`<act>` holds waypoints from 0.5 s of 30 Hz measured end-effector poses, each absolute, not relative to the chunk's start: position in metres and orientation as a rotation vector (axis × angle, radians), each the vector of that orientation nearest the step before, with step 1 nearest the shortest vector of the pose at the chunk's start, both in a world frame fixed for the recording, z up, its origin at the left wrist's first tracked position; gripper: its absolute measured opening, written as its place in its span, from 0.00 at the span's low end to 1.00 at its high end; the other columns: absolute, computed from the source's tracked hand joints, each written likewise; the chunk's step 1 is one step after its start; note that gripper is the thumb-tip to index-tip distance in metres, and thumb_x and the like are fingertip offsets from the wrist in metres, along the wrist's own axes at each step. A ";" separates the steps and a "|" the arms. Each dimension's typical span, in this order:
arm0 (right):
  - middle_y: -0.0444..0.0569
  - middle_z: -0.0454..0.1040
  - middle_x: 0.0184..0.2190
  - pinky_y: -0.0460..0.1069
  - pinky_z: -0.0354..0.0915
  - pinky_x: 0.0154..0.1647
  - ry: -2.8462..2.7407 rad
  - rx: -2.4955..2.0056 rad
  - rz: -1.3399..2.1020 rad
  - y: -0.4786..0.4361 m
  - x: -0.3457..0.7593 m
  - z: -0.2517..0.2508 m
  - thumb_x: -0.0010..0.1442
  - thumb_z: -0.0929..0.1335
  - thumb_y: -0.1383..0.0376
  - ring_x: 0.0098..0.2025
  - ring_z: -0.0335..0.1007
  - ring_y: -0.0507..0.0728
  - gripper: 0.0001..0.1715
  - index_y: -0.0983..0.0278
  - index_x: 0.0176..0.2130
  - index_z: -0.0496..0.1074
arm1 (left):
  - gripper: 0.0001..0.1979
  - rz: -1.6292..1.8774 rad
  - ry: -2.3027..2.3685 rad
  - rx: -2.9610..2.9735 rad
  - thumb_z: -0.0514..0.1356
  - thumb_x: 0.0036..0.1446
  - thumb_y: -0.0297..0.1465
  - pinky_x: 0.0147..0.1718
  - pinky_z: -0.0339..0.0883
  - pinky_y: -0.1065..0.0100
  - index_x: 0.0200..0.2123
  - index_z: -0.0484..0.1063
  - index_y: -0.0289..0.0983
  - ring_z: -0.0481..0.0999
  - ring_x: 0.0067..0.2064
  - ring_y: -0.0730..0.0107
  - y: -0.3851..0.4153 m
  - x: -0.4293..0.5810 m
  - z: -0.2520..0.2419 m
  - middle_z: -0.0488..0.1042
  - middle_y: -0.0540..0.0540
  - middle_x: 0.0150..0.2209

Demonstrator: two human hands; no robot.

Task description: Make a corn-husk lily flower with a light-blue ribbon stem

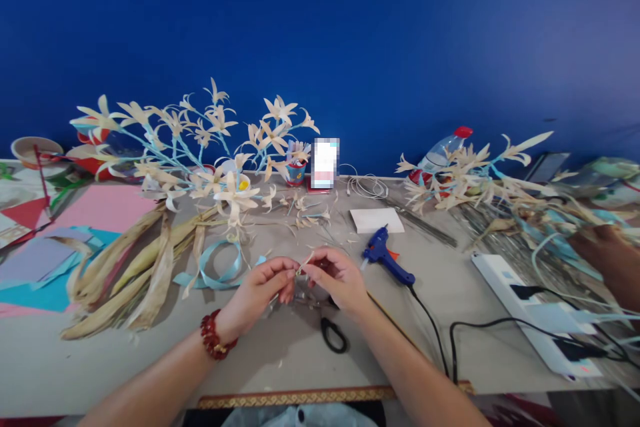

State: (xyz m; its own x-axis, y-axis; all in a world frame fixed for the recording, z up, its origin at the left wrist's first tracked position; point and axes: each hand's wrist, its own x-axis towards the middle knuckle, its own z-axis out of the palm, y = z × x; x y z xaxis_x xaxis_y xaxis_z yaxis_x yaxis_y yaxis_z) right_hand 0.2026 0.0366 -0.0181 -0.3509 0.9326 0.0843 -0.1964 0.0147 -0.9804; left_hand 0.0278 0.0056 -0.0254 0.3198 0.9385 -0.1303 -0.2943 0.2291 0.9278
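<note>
While both hands [267, 283] [339, 277] meet, a blue wall [320, 47] backs the cluttered table [270, 357].

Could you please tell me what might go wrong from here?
The glue gun lies close to the right hand; if it is hot, a sideways move might burn that hand. Its black cord runs beside the right forearm, which could snag it and drag the gun. The tiny piece between the fingertips of the right hand and left hand might slip.
</note>
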 end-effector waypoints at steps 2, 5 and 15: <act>0.43 0.72 0.28 0.44 0.68 0.25 -1.351 -0.835 1.486 0.036 0.204 -0.019 0.54 0.74 0.61 0.26 0.67 0.50 0.08 0.62 0.32 0.74 | 0.09 0.989 0.842 0.972 0.58 0.62 0.34 0.28 0.57 0.70 0.40 0.73 0.35 0.62 0.22 0.77 0.005 0.028 -0.026 0.65 0.55 0.18; 0.43 0.72 0.27 0.43 0.67 0.25 -1.349 -0.841 1.479 0.037 0.205 -0.018 0.55 0.73 0.61 0.26 0.67 0.50 0.08 0.62 0.32 0.74 | 0.09 0.994 0.837 0.985 0.58 0.62 0.34 0.28 0.58 0.70 0.42 0.73 0.35 0.62 0.22 0.76 0.004 0.029 -0.026 0.65 0.55 0.18; 0.41 0.69 0.26 0.44 0.67 0.25 -1.220 -0.869 1.489 0.039 0.203 -0.017 0.55 0.73 0.58 0.24 0.65 0.49 0.11 0.62 0.31 0.72 | 0.10 1.011 0.770 0.984 0.57 0.63 0.34 0.28 0.58 0.70 0.44 0.73 0.36 0.63 0.23 0.75 0.002 0.029 -0.023 0.63 0.55 0.18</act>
State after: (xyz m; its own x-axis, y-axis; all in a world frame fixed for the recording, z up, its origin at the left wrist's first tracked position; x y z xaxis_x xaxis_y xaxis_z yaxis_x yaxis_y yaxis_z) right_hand 0.2033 0.0391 -0.0171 -0.2590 0.9643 0.0553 -0.2439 -0.0099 -0.9698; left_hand 0.0289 0.0021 -0.0230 0.3522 0.9325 -0.0802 -0.3245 0.2020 0.9241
